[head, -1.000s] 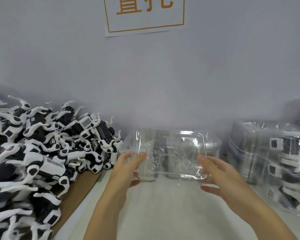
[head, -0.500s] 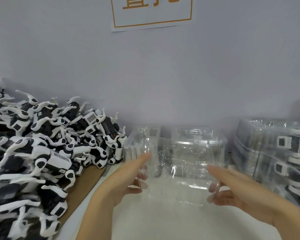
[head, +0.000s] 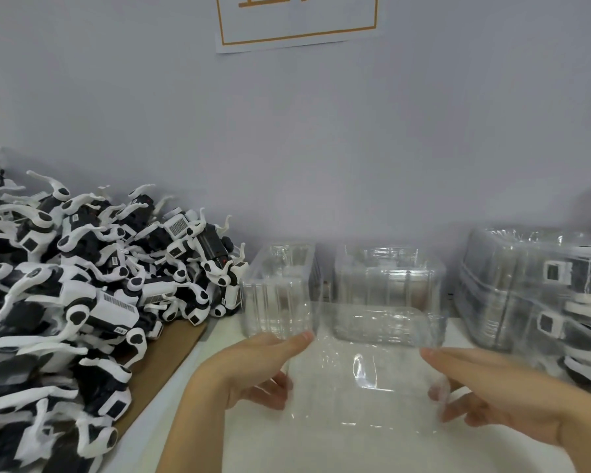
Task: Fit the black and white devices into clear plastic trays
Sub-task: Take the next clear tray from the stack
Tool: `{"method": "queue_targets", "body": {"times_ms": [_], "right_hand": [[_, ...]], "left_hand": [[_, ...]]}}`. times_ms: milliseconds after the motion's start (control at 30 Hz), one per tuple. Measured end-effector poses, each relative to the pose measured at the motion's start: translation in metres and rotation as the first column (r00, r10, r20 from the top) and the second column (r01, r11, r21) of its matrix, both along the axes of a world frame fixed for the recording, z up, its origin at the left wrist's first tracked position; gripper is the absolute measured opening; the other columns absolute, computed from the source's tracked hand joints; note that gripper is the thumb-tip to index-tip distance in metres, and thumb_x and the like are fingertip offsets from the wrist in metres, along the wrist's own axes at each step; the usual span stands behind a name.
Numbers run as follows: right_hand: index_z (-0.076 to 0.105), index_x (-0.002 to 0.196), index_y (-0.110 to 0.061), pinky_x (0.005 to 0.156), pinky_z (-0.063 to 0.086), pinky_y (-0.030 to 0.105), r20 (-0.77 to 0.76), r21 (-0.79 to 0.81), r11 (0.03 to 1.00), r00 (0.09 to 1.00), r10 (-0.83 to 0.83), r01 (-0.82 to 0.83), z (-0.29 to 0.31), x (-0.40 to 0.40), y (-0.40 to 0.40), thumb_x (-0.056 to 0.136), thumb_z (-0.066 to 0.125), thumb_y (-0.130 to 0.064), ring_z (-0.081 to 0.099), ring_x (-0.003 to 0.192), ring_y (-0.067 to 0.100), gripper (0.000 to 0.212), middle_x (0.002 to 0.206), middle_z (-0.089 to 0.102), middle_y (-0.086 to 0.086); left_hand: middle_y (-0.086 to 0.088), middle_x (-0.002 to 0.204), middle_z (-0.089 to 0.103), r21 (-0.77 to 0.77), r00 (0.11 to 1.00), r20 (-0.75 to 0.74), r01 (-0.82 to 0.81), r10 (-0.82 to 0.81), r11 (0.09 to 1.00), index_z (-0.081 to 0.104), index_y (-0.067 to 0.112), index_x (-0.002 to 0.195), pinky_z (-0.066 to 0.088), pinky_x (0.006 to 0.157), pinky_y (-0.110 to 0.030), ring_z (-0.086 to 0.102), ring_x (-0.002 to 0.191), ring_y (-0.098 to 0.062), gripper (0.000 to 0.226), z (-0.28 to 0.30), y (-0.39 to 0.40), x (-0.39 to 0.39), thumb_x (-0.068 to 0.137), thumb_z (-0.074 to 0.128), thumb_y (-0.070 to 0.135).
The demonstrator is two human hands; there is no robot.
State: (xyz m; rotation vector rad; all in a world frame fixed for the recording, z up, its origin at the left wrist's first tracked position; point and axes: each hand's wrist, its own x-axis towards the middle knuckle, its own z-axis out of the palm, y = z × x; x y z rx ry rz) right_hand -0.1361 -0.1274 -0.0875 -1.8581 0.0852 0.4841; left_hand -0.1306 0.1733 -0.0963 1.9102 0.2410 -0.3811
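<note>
While the pile of black and white devices [head: 82,302] fills the worktop's left edge on brown cardboard [head: 164,363], some showing barcode stickers too small to read, the left hand [head: 253,367] grips the near-left edge of a clear plastic tray [head: 366,356], thumb on top and fingers curled beneath. That tray hangs just over the white worktop [head: 321,448] near its front middle, and the right hand [head: 492,394] holds its right edge the same way. It looks thin, light and springy, likely slick and easily buckled, so opposite rims are the sensible hold. Behind it stand more empty trays [head: 386,278] against the wall; filled trays [head: 540,291] are stacked at the right edge. A wall notice [head: 297,25] shows orange characters, cut off
</note>
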Motion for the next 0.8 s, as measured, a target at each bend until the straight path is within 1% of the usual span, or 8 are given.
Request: {"method": "queue_targets", "body": {"times_ms": [200,300,367,467,533,633,733,800], "right_hand": [[0.061,0.114,-0.027,0.064,0.053,0.030,-0.015,-0.072,0.997,1.000,-0.011,0.010,-0.005,0.007,0.004,0.087,0.059,-0.057,0.069,0.069,0.024,0.040,0.099,0.069,0.018],[0.059,0.114,-0.027,0.062,0.053,0.028,-0.021,-0.116,0.993,1.000,-0.003,0.001,-0.006,0.009,0.004,0.091,0.054,-0.058,0.070,0.068,0.022,0.039,0.101,0.068,0.016],[0.058,0.112,-0.027,0.061,0.054,0.026,-0.016,-0.131,0.991,1.000,-0.002,0.000,-0.007,0.010,0.005,0.092,0.053,-0.057,0.070,0.067,0.022,0.037,0.107,0.066,0.015],[0.057,0.107,-0.029,0.061,0.055,0.023,-0.002,-0.169,0.985,1.000,0.019,-0.019,-0.008,0.010,0.011,0.093,0.051,-0.058,0.073,0.069,0.021,0.033,0.112,0.060,0.008],[0.058,0.114,-0.029,0.062,0.054,0.022,0.025,-0.216,0.976,0.999,0.038,-0.032,-0.010,0.012,0.019,0.094,0.049,-0.060,0.074,0.071,0.020,0.038,0.111,0.059,0.005],[0.054,0.126,-0.029,0.059,0.052,0.018,0.098,-0.323,0.945,0.991,0.089,-0.053,-0.014,0.015,0.032,0.097,0.042,-0.061,0.074,0.074,0.014,0.045,0.105,0.062,-0.002],[0.051,0.131,-0.027,0.073,0.054,0.021,0.169,-0.415,0.907,0.974,0.151,-0.069,-0.019,0.017,0.037,0.097,0.038,-0.062,0.071,0.080,0.009,0.050,0.101,0.065,-0.008],[0.053,0.123,-0.025,0.083,0.048,0.025,0.187,-0.473,0.878,0.964,0.187,-0.078,-0.024,0.019,0.037,0.096,0.037,-0.064,0.059,0.085,0.010,0.050,0.102,0.055,-0.010]], "left_hand": [[-0.001,0.071,0.070,0.055,0.999,-0.032,0.020,-0.018,0.998,0.063,0.029,0.099,0.063,0.075,-0.041,0.065,0.062,-0.018,0.042,-0.004,-0.012,0.001,0.092,0.047,0.068],[-0.012,0.099,0.064,0.132,0.996,-0.085,0.028,-0.016,0.991,0.053,0.029,0.128,0.063,0.070,-0.040,0.066,0.072,-0.021,0.059,-0.003,-0.013,0.001,0.091,0.042,0.073],[-0.015,0.104,0.062,0.156,0.995,-0.098,0.014,0.002,0.988,0.045,0.028,0.139,0.063,0.070,-0.040,0.066,0.075,-0.023,0.066,-0.004,-0.014,0.001,0.091,0.042,0.073],[-0.011,0.094,0.063,0.161,0.996,-0.087,0.003,0.011,0.987,0.046,0.026,0.138,0.063,0.073,-0.043,0.066,0.071,-0.021,0.063,-0.005,-0.014,0.001,0.093,0.042,0.070],[-0.007,0.086,0.065,0.189,0.997,-0.071,0.004,0.010,0.982,0.047,0.024,0.134,0.063,0.074,-0.043,0.067,0.069,-0.019,0.060,-0.006,-0.013,0.001,0.093,0.042,0.069],[-0.007,0.092,0.067,0.280,0.998,-0.043,-0.021,0.035,0.960,0.048,0.023,0.133,0.063,0.076,-0.041,0.069,0.074,-0.020,0.057,-0.008,-0.011,0.002,0.097,0.040,0.065],[-0.007,0.099,0.065,0.397,0.994,-0.012,-0.094,0.108,0.913,0.052,0.026,0.131,0.063,0.068,-0.034,0.069,0.072,-0.020,0.059,-0.009,-0.008,0.004,0.096,0.033,0.069],[-0.006,0.098,0.063,0.462,0.993,-0.004,-0.106,0.121,0.881,0.053,0.029,0.132,0.062,0.061,-0.029,0.068,0.070,-0.019,0.063,-0.010,-0.005,0.006,0.094,0.028,0.072]]}}
